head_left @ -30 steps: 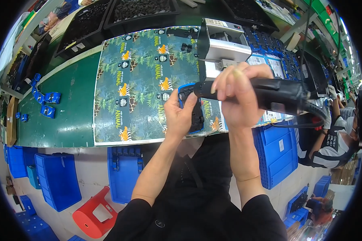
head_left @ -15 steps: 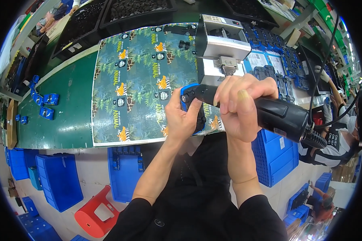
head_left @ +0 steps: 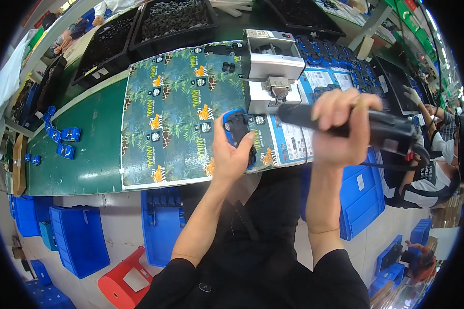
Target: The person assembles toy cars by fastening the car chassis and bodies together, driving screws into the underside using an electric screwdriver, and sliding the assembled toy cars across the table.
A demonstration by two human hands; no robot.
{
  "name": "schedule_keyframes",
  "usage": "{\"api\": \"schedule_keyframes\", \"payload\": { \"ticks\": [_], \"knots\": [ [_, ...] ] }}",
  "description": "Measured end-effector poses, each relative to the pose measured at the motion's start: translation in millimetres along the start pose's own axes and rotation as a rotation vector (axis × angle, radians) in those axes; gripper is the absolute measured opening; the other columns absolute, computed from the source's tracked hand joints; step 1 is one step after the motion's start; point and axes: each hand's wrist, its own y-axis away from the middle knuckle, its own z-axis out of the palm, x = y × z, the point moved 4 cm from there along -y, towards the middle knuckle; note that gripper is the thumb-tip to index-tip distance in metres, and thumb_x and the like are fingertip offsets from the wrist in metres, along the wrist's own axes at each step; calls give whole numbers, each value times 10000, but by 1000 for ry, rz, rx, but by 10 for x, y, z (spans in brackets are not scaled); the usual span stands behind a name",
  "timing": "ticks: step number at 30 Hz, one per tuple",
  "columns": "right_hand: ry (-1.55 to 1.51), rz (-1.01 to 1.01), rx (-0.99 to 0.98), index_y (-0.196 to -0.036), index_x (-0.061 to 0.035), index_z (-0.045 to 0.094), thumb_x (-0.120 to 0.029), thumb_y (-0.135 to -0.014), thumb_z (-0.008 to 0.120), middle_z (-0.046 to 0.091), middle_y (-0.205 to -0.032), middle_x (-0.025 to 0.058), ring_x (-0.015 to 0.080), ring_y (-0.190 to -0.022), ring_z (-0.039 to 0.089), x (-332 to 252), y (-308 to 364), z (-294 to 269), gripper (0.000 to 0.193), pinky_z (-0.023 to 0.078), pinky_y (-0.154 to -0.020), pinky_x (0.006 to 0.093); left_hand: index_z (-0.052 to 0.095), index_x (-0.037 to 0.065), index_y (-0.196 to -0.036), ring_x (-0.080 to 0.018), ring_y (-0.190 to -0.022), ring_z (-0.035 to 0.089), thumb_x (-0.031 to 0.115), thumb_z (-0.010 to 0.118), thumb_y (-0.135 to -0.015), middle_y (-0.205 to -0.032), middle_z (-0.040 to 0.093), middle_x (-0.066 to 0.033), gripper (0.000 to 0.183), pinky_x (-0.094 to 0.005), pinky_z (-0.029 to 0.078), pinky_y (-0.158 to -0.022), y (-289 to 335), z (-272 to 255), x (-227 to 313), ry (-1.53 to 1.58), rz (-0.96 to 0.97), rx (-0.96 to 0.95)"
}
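Note:
My left hand (head_left: 228, 159) is wrapped round a blue toy car body with a black underside (head_left: 238, 129), held over the front edge of the bench with that underside facing up. To its right, my right hand (head_left: 343, 136) grips a black electric screwdriver (head_left: 389, 135), blurred by motion. The driver lies nearly level, its narrow end toward the car and apart from it. Just beyond that end stands a silver screw feeder (head_left: 274, 66). Two small black parts (head_left: 228, 67) rest on the patterned sheet left of the feeder.
A printed jungle-pattern sheet (head_left: 165, 123) covers the bench (head_left: 93, 149). Blue car bodies (head_left: 65, 151) lie at left, and rows of blue-black pieces (head_left: 363, 77) at right. Black bins (head_left: 172, 23) line the back. Blue crates (head_left: 80, 239) and a red stool (head_left: 121, 283) stand below. A co-worker (head_left: 433, 175) is at right.
My right hand has drawn the screwdriver off the toy car, moving it to the right. The car stays in my left hand, its underside now more exposed. The view has shifted slightly.

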Motion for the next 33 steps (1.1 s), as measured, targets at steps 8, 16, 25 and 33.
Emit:
{"api": "schedule_keyframes", "payload": {
  "ticks": [8,16,25,33],
  "knots": [
    [395,6,57,-888,-23,594,17,-847,707,599,-642,42,111,-511,571,322,-330,-222,127,489,-523,256,501,7,-1257,-123,-887,639,-29,649,-819,-1017,641,-72,464,-274,516,-821,1,101,-59,212,-171,-80],
    [601,236,-55,-773,-37,608,-84,-819,767,580,-585,13,78,-455,534,555,-444,-137,173,417,-458,215,523,32,-1222,-178,-911,671,-35,661,-805,-1125,624,-96,444,-335,574,-787,-30,82,-116,306,-265,-72],
    [-11,382,-61,-878,-26,454,-97,-897,531,435,-592,47,138,-440,429,17,231,-20,107,448,-473,308,494,25,-1237,-181,-902,675,-58,653,-809,-1079,630,-90,464,-329,571,-782,-110,-1,-161,436,-355,-39],
    [-24,414,-80,-912,-27,476,-63,-883,573,483,-622,73,145,-456,461,159,455,-4,107,465,-498,308,504,36,-1221,-186,-882,679,-45,664,-817,-1088,629,-87,442,-340,577,-757,-116,-16,-178,487,-392,-25]
  ]
}}
